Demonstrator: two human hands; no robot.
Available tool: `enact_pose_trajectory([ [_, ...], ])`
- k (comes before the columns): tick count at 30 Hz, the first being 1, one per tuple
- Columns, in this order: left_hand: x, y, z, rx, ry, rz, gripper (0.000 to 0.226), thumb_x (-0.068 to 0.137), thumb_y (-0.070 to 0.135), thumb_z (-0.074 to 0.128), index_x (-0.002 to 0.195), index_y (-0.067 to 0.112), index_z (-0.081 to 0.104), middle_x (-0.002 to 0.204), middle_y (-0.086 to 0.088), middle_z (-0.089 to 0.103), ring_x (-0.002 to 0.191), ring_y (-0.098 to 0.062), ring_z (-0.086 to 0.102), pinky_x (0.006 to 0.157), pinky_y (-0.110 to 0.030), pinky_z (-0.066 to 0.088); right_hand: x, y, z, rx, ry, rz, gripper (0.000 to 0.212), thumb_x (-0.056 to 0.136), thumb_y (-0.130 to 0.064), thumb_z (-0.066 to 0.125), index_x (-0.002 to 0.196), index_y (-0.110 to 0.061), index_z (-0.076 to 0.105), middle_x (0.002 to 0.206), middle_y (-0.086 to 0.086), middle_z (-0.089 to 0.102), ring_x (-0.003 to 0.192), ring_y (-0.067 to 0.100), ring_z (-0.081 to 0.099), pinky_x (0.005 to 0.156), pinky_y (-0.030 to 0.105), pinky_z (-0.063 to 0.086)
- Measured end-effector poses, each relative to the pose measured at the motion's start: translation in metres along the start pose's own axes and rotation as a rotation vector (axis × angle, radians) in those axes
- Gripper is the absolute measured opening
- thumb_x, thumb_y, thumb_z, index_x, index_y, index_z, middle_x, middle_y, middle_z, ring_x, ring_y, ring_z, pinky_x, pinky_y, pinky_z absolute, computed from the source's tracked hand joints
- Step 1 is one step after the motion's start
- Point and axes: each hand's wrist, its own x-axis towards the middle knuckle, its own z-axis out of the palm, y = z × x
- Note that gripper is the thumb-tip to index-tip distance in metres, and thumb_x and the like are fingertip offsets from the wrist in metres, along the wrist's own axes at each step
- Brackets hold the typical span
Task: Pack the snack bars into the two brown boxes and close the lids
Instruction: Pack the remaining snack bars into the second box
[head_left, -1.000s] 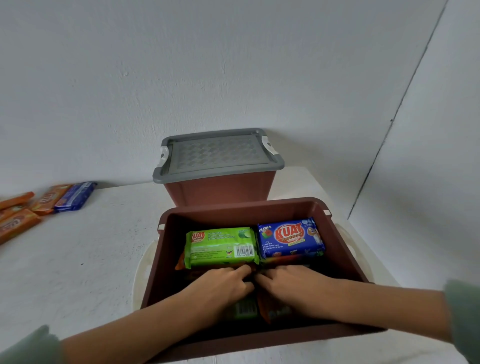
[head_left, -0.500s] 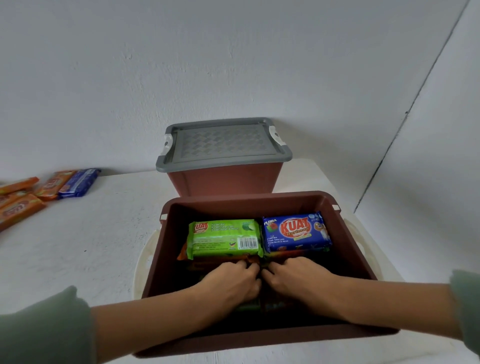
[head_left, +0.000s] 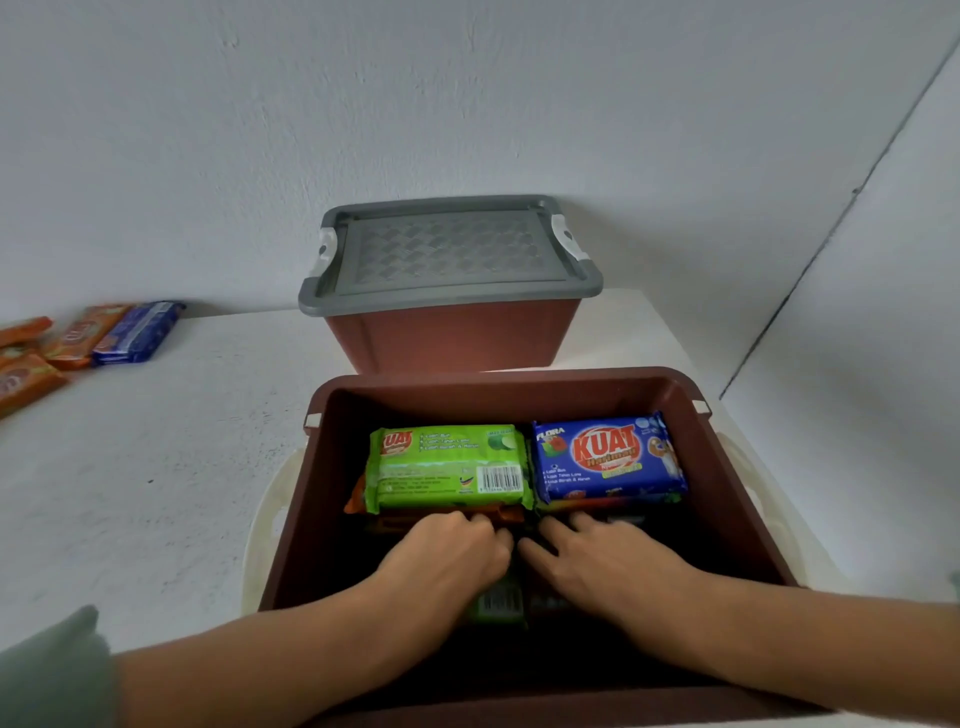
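The near brown box (head_left: 493, 378) stands open in front of me. A green snack bar (head_left: 447, 467) and a blue snack bar (head_left: 608, 457) lie side by side on top of orange ones at its far side. My left hand (head_left: 447, 556) and my right hand (head_left: 602, 561) are both inside the box, side by side, fingers bent down onto darker bars just in front of those two. Their fingertips are lost in shadow. Another green bar (head_left: 498, 605) shows under my left wrist. The far brown box (head_left: 452, 338) has its grey lid (head_left: 447, 254) on.
Loose bars lie at the table's far left by the wall: a blue one (head_left: 137, 332) and several orange ones (head_left: 78, 338). A cream lid (head_left: 260, 519) sticks out from under the open box. White walls meet in a corner at the right.
Both hands stay together in the open box, shifted slightly toward the stacked bars. The view has dropped a little over the box.
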Motion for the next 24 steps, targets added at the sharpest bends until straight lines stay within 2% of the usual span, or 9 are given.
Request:
enact_pose_trajectory([
  [2,-0.002,0.001,-0.002,-0.022,-0.005,-0.008,0.038,0.093,0.0,0.038,0.131,-0.001,0.034,0.131,-0.019,0.045,0.115,-0.039,0.051,0.087,-0.042,0.044,0.004,0.001,0.011,0.05,0.029,0.024,0.056,0.013,-0.035,0.092,0.064,-0.023,0.071,0.054,-0.002,0.061,0.039,0.012,0.056,0.024,0.015,0.029],
  [5,-0.003,0.001,-0.004,-0.044,0.002,0.017,0.037,0.093,0.001,0.04,0.13,-0.002,0.036,0.131,-0.019,0.044,0.116,-0.038,0.05,0.088,-0.042,0.043,0.001,0.001,0.009,-0.021,0.05,-0.026,0.054,0.017,-0.041,0.09,0.066,-0.027,0.07,0.062,-0.006,0.063,0.047,0.009,0.059,0.023,0.016,0.027],
  [8,-0.001,-0.004,-0.003,-0.033,0.022,0.053,0.034,0.092,0.002,0.043,0.126,-0.002,0.041,0.128,-0.018,0.048,0.114,-0.037,0.051,0.087,-0.042,0.043,0.005,-0.001,0.002,0.003,-0.06,-0.031,0.056,0.019,-0.044,0.09,0.069,-0.03,0.071,0.068,-0.005,0.065,0.052,0.01,0.061,0.023,0.019,0.031],
  [9,-0.001,-0.007,-0.003,-0.036,0.035,0.066,0.032,0.091,0.004,0.045,0.123,0.0,0.044,0.126,-0.017,0.05,0.112,-0.036,0.052,0.086,-0.042,0.043,0.005,-0.002,-0.006,-0.014,-0.082,-0.04,0.054,0.028,-0.043,0.09,0.078,-0.029,0.072,0.078,-0.002,0.067,0.061,0.013,0.065,0.029,0.022,0.04],
  [11,-0.003,-0.014,-0.003,-0.116,0.073,0.063,0.03,0.09,0.014,0.053,0.118,0.004,0.051,0.121,-0.015,0.054,0.109,-0.034,0.054,0.084,-0.041,0.044,0.004,0.0,-0.021,0.005,-0.107,-0.062,0.047,0.073,-0.029,0.074,0.117,-0.021,0.059,0.119,0.008,0.056,0.105,0.024,0.058,0.068,0.037,0.054],
  [13,-0.013,-0.025,-0.004,-0.291,0.135,0.064,0.03,0.086,0.021,0.059,0.112,0.006,0.056,0.114,-0.014,0.058,0.105,-0.032,0.056,0.081,-0.038,0.044,0.001,0.006,-0.036,0.085,-0.211,-0.144,0.042,0.091,-0.025,0.052,0.131,-0.023,0.042,0.135,0.001,0.039,0.124,0.02,0.042,0.095,0.036,0.044],
  [16,-0.04,-0.05,-0.011,-0.623,0.287,0.102,0.022,0.085,0.021,0.061,0.104,0.01,0.064,0.102,-0.006,0.067,0.093,-0.017,0.061,0.075,-0.023,0.046,0.009,0.007,-0.069,0.272,-0.046,-0.155,0.03,0.091,-0.038,0.05,0.121,-0.034,0.051,0.118,-0.018,0.047,0.112,0.004,0.05,0.09,0.021,0.043],
  [19,-0.075,-0.092,-0.02,-0.773,0.492,-0.005,0.017,0.084,0.024,0.064,0.098,0.016,0.068,0.091,0.005,0.071,0.075,0.0,0.062,0.066,-0.005,0.046,0.037,-0.005,-0.11,0.298,0.116,-0.188,0.028,0.089,-0.042,0.054,0.116,-0.037,0.057,0.098,-0.024,0.05,0.096,-0.001,0.055,0.081,0.014,0.044],
  [24,-0.125,-0.192,-0.001,-0.797,0.666,-0.33,0.018,0.082,0.03,0.066,0.098,0.023,0.067,0.09,0.012,0.067,0.081,-0.003,0.066,0.075,-0.016,0.053,0.127,-0.043,-0.153,0.411,0.29,-0.297,0.036,0.087,-0.035,0.059,0.122,-0.035,0.054,0.105,-0.017,0.054,0.089,-0.005,0.054,0.083,0.016,0.047],
])
